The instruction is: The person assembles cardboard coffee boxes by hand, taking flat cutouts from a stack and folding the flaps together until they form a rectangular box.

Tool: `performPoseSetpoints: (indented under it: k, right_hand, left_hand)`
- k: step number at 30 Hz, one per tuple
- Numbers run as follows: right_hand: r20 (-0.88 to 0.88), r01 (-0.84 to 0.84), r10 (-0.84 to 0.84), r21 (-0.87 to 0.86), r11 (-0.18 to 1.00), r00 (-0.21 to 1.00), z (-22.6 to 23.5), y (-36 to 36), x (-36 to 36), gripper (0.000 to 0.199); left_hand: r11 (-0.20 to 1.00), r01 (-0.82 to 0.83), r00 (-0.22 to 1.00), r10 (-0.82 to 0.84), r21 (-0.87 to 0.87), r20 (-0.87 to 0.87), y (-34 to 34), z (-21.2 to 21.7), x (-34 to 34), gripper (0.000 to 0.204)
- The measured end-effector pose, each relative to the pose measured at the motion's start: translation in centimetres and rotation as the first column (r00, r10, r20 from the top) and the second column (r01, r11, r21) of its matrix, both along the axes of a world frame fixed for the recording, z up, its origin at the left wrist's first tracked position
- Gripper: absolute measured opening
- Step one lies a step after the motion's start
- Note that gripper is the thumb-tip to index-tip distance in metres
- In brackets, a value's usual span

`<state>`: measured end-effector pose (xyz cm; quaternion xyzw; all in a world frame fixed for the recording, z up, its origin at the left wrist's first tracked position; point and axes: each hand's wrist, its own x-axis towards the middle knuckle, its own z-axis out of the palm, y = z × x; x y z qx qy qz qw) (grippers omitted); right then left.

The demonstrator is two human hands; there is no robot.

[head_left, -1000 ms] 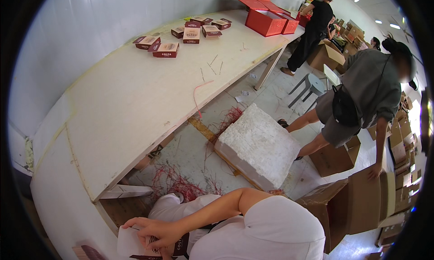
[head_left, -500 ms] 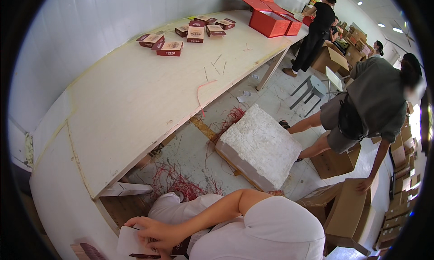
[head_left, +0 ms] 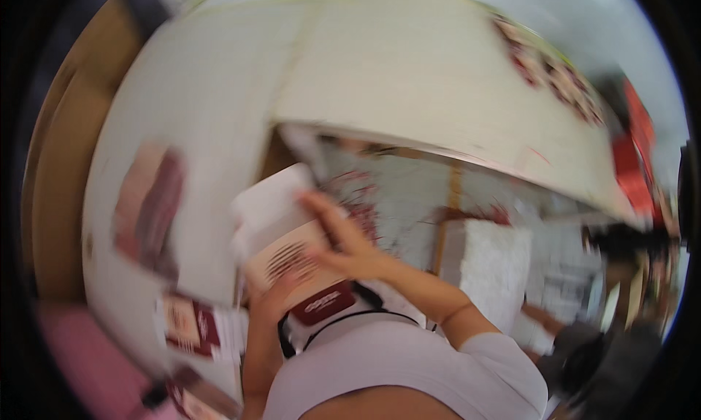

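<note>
The picture is blurred by motion. Both my hands hold a white and cream carton (head_left: 281, 230) with a dark-red label, close in front of my chest. My right hand (head_left: 343, 241) lies over the carton's right side with fingers spread across its top. From below, my left hand (head_left: 272, 299) grips its lower edge. My right forearm runs down to the right into a white sleeve. The carton hangs over the near edge of the long white table (head_left: 409, 69).
Flat dark-red and white cartons (head_left: 150, 201) (head_left: 191, 325) lie on the table at my left. Several small cartons (head_left: 555, 69) and red boxes (head_left: 637, 153) sit at the table's far end. A white foam block (head_left: 488, 263) rests on the floor. A blurred person (head_left: 606, 347) is at lower right.
The view has swung sharply and blurred. The carton my hands held low at the table edge is now raised in front of me, with the right hand on top.
</note>
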<state>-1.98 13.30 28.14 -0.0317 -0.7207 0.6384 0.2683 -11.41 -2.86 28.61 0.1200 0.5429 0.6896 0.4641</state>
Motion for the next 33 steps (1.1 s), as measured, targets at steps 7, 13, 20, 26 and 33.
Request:
performPoseSetpoints:
  k: [7, 13, 20, 26, 33]
  right_hand:
    - [-0.052, 0.042, -0.038, 0.069, 0.997, 0.998, 0.2, -2.0, -2.8, 0.023]
    - [-0.234, -0.061, 0.043, -0.071, 0.996, 0.971, -0.1, -3.7, -3.8, 0.014]
    - [0.014, -0.228, 0.228, 0.06, 0.972, 0.974, 2.2, -1.5, -4.6, 0.022]
    - [0.127, -0.323, 0.361, -0.248, 0.913, 0.924, 1.8, -2.6, -4.9, 0.016]
    - [0.197, -0.313, 0.381, -0.303, 0.9, 0.903, 1.3, -3.3, -5.2, 0.017]
  left_hand:
    - [0.973, -0.088, 0.95, 0.146, 0.213, -0.275, -1.1, 0.0, -0.8, 0.044]
    - [0.911, -0.159, 0.873, 0.309, 0.38, -0.377, -1.9, 0.6, -0.8, 0.06]
    - [0.967, -0.097, 0.911, 0.182, 0.236, -0.369, -3.4, 0.6, -1.3, 0.089]
    - [0.974, -0.08, 0.927, 0.152, 0.213, -0.344, -4.6, 0.8, -1.6, 0.087]
    - [0.972, -0.071, 0.92, 0.151, 0.225, -0.362, -5.6, 0.4, -1.3, 0.079]
